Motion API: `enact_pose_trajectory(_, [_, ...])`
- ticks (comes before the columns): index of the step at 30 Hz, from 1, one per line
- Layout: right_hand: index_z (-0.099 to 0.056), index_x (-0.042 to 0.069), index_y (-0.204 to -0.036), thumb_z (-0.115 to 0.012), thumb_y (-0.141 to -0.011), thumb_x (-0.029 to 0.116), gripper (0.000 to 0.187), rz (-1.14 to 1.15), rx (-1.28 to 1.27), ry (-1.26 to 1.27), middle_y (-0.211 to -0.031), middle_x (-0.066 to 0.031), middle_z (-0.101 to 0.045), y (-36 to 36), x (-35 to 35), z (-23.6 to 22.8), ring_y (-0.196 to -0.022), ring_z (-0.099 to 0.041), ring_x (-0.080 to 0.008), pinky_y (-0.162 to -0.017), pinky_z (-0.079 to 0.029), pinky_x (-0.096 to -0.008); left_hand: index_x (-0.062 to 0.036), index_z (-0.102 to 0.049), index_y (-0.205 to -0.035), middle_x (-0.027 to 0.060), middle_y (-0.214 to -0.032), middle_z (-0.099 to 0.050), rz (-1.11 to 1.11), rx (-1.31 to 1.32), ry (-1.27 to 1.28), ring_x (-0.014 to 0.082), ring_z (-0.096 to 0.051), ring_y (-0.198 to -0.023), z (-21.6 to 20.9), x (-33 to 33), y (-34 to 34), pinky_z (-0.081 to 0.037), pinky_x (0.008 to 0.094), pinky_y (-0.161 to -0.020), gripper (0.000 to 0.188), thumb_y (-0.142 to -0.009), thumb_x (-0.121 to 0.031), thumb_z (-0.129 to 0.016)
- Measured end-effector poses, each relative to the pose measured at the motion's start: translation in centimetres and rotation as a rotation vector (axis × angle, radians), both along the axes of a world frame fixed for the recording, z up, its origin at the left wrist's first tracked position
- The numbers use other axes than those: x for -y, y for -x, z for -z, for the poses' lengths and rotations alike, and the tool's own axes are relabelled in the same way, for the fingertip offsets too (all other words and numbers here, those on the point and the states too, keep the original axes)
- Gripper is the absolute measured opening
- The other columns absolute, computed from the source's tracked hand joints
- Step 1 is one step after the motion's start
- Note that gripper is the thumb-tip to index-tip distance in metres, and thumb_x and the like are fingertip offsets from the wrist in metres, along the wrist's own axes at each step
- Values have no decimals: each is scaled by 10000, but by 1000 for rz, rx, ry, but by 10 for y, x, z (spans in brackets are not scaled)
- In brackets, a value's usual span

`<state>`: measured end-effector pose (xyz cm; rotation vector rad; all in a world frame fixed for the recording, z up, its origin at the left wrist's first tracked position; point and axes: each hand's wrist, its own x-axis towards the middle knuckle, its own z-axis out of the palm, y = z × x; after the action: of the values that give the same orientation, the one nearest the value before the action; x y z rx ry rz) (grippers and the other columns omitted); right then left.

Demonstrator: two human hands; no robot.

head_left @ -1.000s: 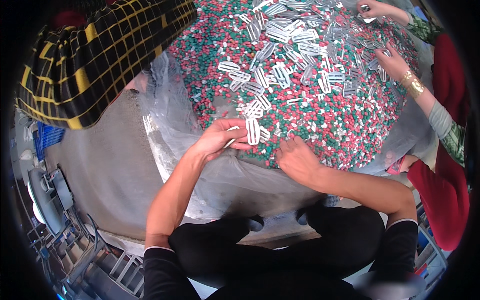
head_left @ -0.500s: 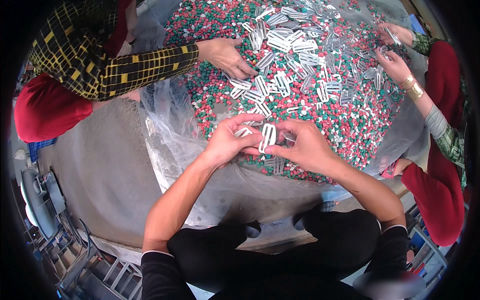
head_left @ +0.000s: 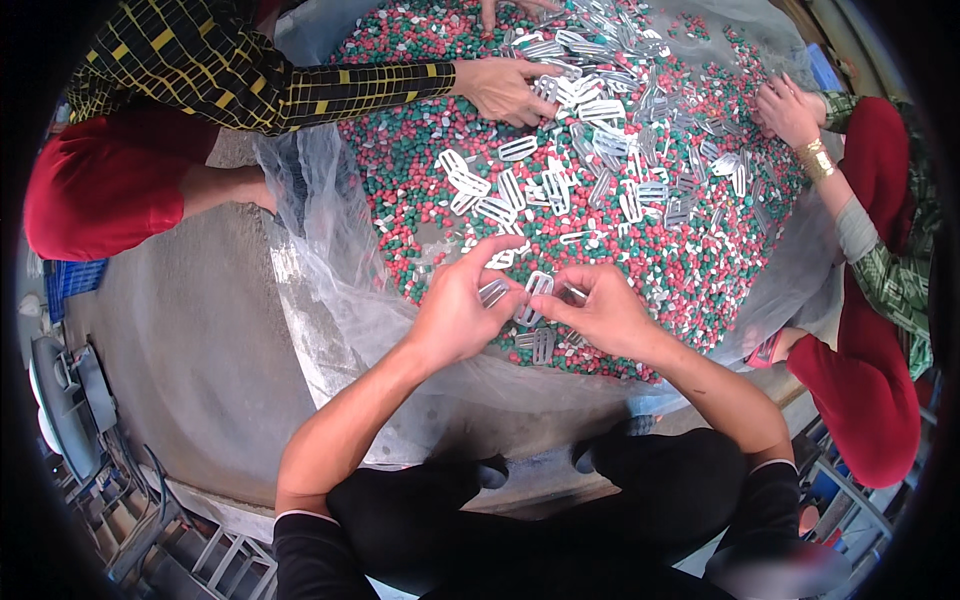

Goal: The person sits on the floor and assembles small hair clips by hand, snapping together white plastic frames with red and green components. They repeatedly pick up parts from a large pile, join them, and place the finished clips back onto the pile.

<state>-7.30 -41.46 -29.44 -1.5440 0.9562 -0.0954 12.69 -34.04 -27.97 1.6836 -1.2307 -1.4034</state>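
Note:
Between my two hands is a silver metal slide buckle (head_left: 534, 296), a rounded frame with long slots. My left hand (head_left: 455, 305) is closed at its left edge, with another slide buckle (head_left: 492, 292) tucked inside its fingers. The thumb and fingers of my right hand (head_left: 612, 312) pinch the shared buckle from the right; a bit of shiny metal also shows among them. Just below my hands, a loose buckle (head_left: 536, 346) lies on a mass of small red, green and white pellets (head_left: 415, 175). More buckles (head_left: 555, 190) are scattered beyond my hands.
Clear plastic sheeting (head_left: 345, 240) lies under and around the pellets. A co-worker's hand (head_left: 505, 90) reaches in from the left over a pile of buckles. Another person's hand (head_left: 790, 110) works at the right. A fan-like grey object (head_left: 65, 400) stands at the far left.
My hands sit slightly lower in view, and the shared buckle has tilted. The left co-worker's hand has moved away to the upper right onto the pile. The right co-worker's hands have come together.

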Motion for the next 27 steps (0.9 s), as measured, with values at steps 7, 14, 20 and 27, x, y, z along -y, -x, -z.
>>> enact_pose_trajectory(7, [-723,-23,-899,-657,-959,334,367,-2,56,-101,-619,-25,-606,10,6,7,-534,-475,-57,-495,-390,-305,-5,-529,-1321,70,-1019,-695,-6,-117,-71,95,-668,-882,2,1,1,-535,259,-776,496,-855,28,-698])
enact_pose_trajectory(14, [-725,-7,-861,-655,-954,346,372,25,83,-107,-546,-2,-558,6,4,5,-530,-477,-64,-511,-393,-316,-15,-540,-1313,53,-891,-706,-50,-210,-135,81,-660,-841,12,-1,0,-546,232,-714,457,-879,43,-672])
enact_pose_trajectory(20, [-743,3,-909,-651,-953,335,348,-141,-95,244,-601,-47,-603,0,8,-9,-576,-552,-101,-551,-432,-320,-5,-549,-1302,68,-896,-705,-31,-153,-107,89,-660,-798,7,1,1,-547,237,-709,437,-883,46,-662])
enact_pose_trajectory(27, [-730,-18,-952,-688,-934,337,358,316,-3,161,-658,-39,-658,13,31,-10,-617,-599,-113,-586,-475,-296,1,-571,-1282,64,-895,-679,-12,-113,-160,94,-652,-835,12,0,-4,-548,246,-709,421,-875,35,-671])
